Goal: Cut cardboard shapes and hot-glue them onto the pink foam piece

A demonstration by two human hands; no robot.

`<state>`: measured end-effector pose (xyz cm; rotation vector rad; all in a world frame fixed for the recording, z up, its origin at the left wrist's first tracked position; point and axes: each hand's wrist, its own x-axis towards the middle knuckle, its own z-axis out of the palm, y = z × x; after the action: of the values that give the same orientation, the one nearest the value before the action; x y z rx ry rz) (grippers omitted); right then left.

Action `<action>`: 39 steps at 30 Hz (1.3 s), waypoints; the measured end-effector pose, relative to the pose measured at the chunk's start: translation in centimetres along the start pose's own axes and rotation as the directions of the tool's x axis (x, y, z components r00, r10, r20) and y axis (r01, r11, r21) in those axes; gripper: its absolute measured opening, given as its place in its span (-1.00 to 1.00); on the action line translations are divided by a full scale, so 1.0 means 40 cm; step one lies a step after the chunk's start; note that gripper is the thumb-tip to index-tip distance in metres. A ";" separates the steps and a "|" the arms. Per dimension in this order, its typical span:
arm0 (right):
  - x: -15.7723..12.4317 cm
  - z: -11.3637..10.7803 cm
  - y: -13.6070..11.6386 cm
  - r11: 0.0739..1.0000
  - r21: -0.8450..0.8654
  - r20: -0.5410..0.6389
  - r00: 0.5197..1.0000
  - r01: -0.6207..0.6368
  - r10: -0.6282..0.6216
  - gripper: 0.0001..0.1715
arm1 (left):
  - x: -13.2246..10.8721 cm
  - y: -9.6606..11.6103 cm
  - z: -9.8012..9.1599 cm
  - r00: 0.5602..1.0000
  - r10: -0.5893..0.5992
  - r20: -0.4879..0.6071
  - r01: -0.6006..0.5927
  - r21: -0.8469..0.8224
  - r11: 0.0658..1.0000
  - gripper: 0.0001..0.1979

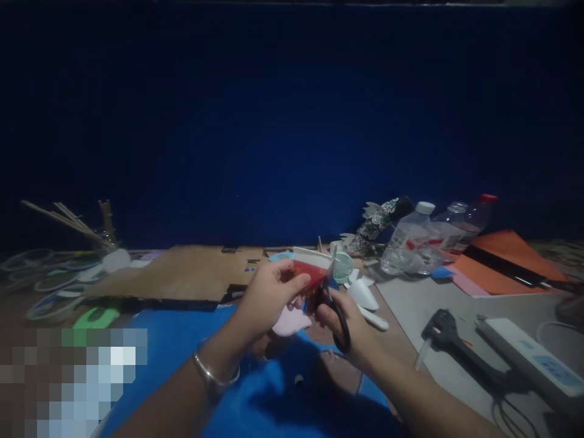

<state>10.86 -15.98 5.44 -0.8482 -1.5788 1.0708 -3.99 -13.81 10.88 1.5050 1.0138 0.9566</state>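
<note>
My left hand (pixel 267 298) pinches a small red piece with a white top edge (pixel 310 267), held up over the table. My right hand (pixel 349 322) is closed through the black handles of a pair of scissors (pixel 335 313), whose blades meet the red piece at its right side. A silver bangle (pixel 212 374) circles my left wrist. Below the hands lie a pale pink cut-out (pixel 289 321) and a blue sheet (pixel 191 340).
A brown cardboard sheet (pixel 182 274) lies at the back. Plastic bottles (pixel 413 243), a small fan (pixel 342 266) and orange paper (pixel 502 261) sit to the right. A black glue gun (pixel 449 340) and white power strip (pixel 529 359) lie near right. Sticks (pixel 68 222) and tape rolls (pixel 50 286) are at left.
</note>
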 end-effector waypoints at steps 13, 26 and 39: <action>0.000 -0.005 0.003 1.000 0.001 -0.043 0.999 -0.028 0.028 -0.48 | 0.005 -0.013 -0.014 0.999 0.039 0.035 -0.042 0.090 0.995 -0.86; -0.002 -0.018 0.013 0.997 -0.038 -0.013 0.998 -0.063 0.062 -0.52 | 0.004 0.013 -0.025 0.999 0.020 -0.036 -0.020 0.019 1.000 -0.85; -0.004 -0.031 0.006 0.986 -0.079 0.029 0.989 -0.145 0.148 -0.46 | 0.012 0.011 -0.059 0.982 0.114 -0.152 -0.114 0.006 0.993 -0.76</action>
<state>12.09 -15.77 5.30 -1.0154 -1.6156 1.1398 -6.01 -12.67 11.70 1.5186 1.0424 1.1681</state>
